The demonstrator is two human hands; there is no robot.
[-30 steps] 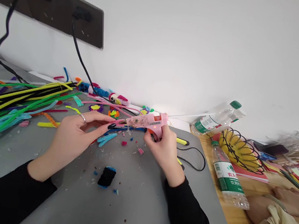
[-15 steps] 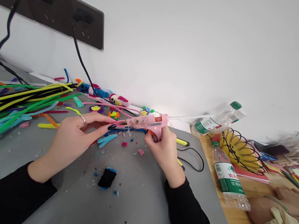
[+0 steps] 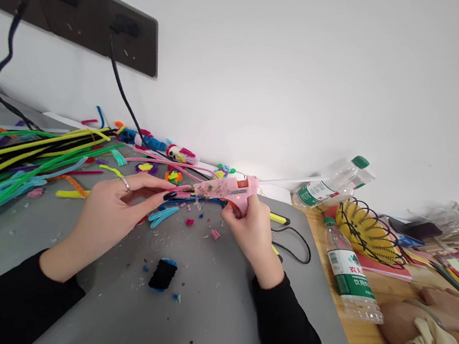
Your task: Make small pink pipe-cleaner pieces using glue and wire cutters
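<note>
My right hand [image 3: 250, 224] is wrapped round the handle of a pink hot glue gun [image 3: 222, 189], its nozzle pointing left. Between the thumb and fingers of my left hand [image 3: 116, 207] is a small pink pipe cleaner piece [image 3: 182, 190]; the fingers hide much of it. The nozzle tip is right at this piece, but whether they touch I cannot tell. Below, on the grey mat [image 3: 112, 321], lies a small black block with blue edges [image 3: 163, 275]. Light blue pipe cleaner bits [image 3: 162, 216] and pink scraps [image 3: 215, 234] lie under the hands.
Bundled pipe cleaners [image 3: 33, 157] spread across the left. Small fuzzy figures [image 3: 183, 153] line the wall. Plastic bottles [image 3: 352, 274] and a yellow basket-like object [image 3: 369, 233] stand or lie at right, near another person's arm [image 3: 410, 314]. Black cords hang from the wall sockets [image 3: 85, 12].
The view has shifted very slightly. Both hands keep nearly the same pose, with the glue gun nozzle still at the pink piece.
</note>
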